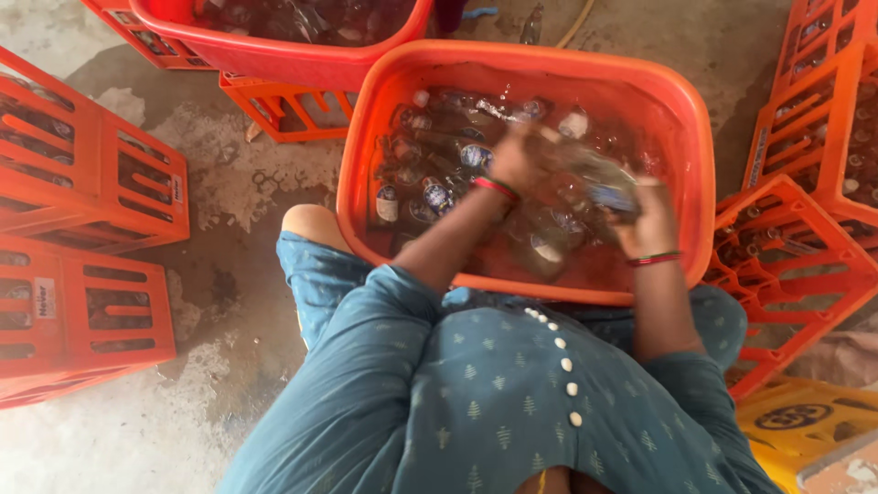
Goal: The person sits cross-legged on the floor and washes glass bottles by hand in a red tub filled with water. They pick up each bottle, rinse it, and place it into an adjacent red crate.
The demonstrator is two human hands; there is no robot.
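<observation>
Both hands, left [519, 157] and right [647, 220], clamped on blurred glass bottle [593, 178] above orange tub [695, 183].

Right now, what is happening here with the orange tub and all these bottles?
A person in a blue patterned dress bends over an orange tub filled with water and glass bottles. Both hands are over the water: the left hand and the right hand hold one bottle between them, blurred by motion. More bottles lie submerged in the tub. Orange crates stand on the wet concrete floor on both sides, and a second tub of bottles stands behind.
</observation>
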